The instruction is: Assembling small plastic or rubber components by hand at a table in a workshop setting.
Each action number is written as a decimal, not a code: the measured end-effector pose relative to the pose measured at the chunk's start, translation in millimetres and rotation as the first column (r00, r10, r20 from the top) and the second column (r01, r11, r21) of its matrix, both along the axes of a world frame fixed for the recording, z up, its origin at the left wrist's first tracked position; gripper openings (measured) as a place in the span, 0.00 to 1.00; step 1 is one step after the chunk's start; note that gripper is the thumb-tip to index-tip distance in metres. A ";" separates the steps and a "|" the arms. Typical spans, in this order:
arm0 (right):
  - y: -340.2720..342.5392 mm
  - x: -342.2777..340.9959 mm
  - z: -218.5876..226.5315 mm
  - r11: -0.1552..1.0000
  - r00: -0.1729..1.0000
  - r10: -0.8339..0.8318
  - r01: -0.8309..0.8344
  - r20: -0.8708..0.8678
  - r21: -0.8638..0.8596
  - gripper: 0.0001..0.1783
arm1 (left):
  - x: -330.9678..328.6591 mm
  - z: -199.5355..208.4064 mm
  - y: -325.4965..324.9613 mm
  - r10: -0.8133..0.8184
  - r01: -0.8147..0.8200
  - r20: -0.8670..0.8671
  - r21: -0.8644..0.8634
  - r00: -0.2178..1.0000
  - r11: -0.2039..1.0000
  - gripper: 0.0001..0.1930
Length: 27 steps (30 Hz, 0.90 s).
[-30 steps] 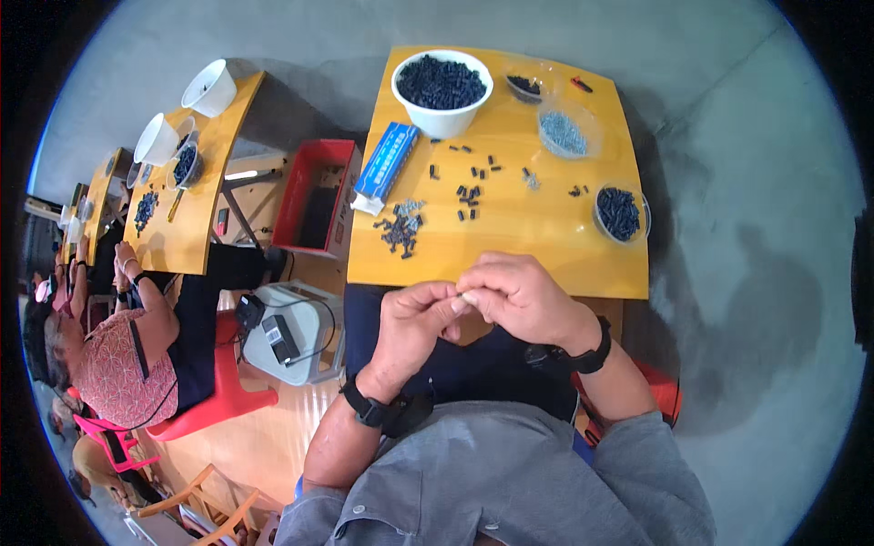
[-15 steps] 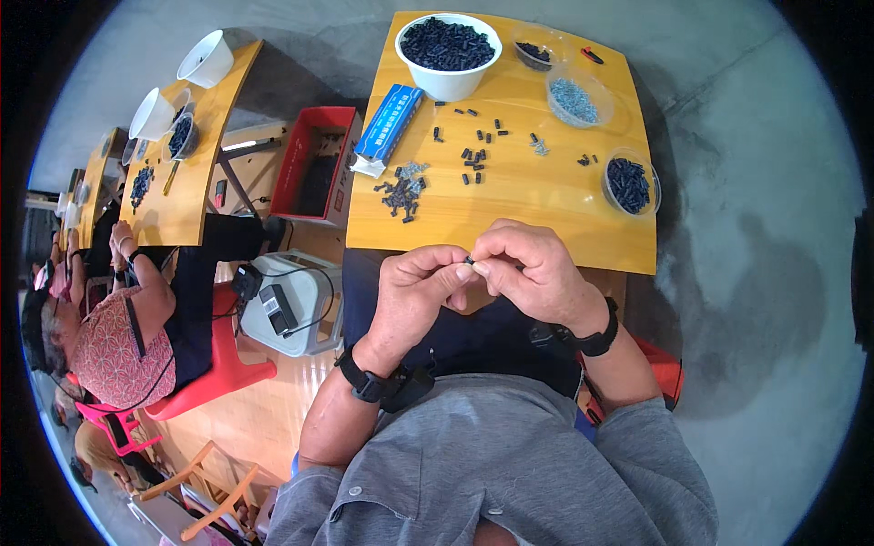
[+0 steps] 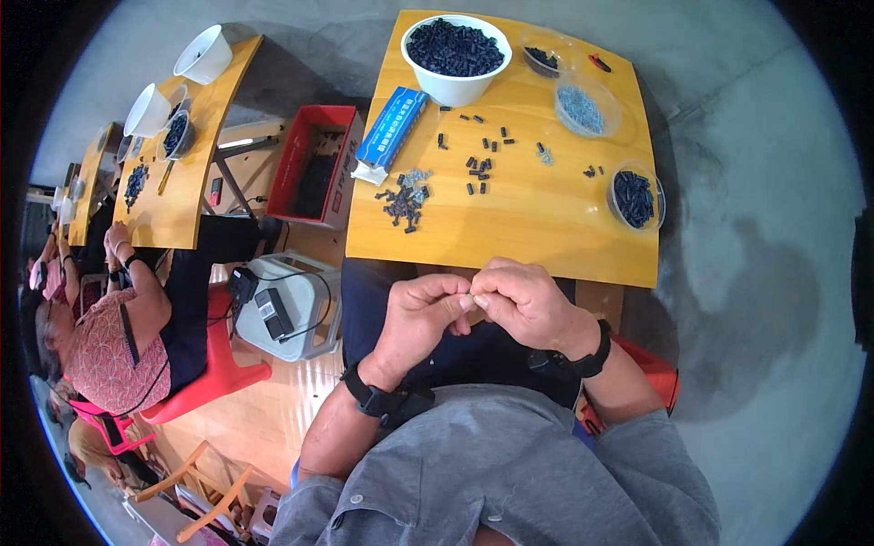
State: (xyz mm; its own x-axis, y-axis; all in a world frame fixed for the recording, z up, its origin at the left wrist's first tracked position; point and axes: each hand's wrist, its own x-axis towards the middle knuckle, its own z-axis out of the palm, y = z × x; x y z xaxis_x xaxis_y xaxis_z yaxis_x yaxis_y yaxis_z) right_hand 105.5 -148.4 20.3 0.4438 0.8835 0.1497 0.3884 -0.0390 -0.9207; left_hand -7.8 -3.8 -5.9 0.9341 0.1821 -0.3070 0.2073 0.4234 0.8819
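Observation:
Just beyond my lap, before the table's near edge, my left hand (image 3: 421, 314) and my right hand (image 3: 526, 305) meet fingertip to fingertip. Both are closed in a pinch on a small black piece, now almost wholly covered by the thumbs and forefingers. Past them on the yellow table (image 3: 546, 218) lie a pile of dark screw-like parts (image 3: 401, 207), some small silvery pieces (image 3: 417, 178) and several short black cylinders (image 3: 479, 168). A clear tub of black parts (image 3: 634, 198) stands at the right edge.
A white bucket of black parts (image 3: 455, 50), a blue box (image 3: 393, 129), a tub of silvery pieces (image 3: 581, 109) and a smaller tub (image 3: 543, 60) stand farther back. Left are a red crate (image 3: 309, 164), a grey stool (image 3: 289, 305) and a person (image 3: 118, 337) at another table.
Both hands sit slightly lower in the picture, still pinched together. The black piece between the fingertips showed before and is now mostly covered. The table has shifted slightly in view.

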 end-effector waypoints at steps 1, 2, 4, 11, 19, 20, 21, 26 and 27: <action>-0.6 1.7 -2.4 1.000 1.000 0.000 0.000 0.003 0.000 0.03 | 0.7 -1.4 -0.6 0.000 0.000 0.003 0.000 1.000 1.000 0.04; -1.0 3.6 -4.8 1.000 1.000 0.011 -0.011 -0.017 -0.007 0.03 | 2.2 -2.0 -0.9 -0.010 0.011 -0.019 0.005 1.000 1.000 0.04; -0.6 9.8 -6.0 1.000 0.999 0.025 -0.025 -0.037 -0.015 0.02 | 5.7 -3.9 0.5 -0.017 0.017 -0.034 0.002 0.999 1.000 0.04; 20.5 59.4 -40.9 0.926 0.874 -0.316 0.199 -0.369 -0.322 0.06 | 15.2 -5.8 4.9 -0.006 0.005 -0.014 -0.061 1.000 0.998 0.04; 67.3 130.3 -83.3 0.883 0.828 -0.279 0.421 0.486 -0.210 0.06 | 9.5 -21.7 4.0 0.029 -0.030 -0.040 -0.026 0.999 0.999 0.03; 69.4 136.8 -87.7 0.882 0.828 -0.278 0.421 0.487 -0.212 0.06 | 10.2 -22.6 5.9 0.028 -0.029 -0.040 -0.028 0.999 0.999 0.03; 71.7 141.4 -91.1 0.885 0.830 -0.251 0.406 0.498 -0.230 0.06 | 10.1 -23.2 8.6 0.042 -0.044 -0.044 -0.034 0.998 0.998 0.03; 69.4 155.3 -99.9 0.917 0.837 -0.138 0.310 0.530 -0.250 0.08 | 10.7 -29.2 14.7 0.096 -0.099 -0.083 -0.032 0.992 0.995 0.03; 69.2 158.1 -100.8 0.922 0.836 -0.134 0.301 0.533 -0.241 0.07 | 11.4 -30.6 15.0 0.092 -0.096 -0.088 -0.037 0.992 0.995 0.03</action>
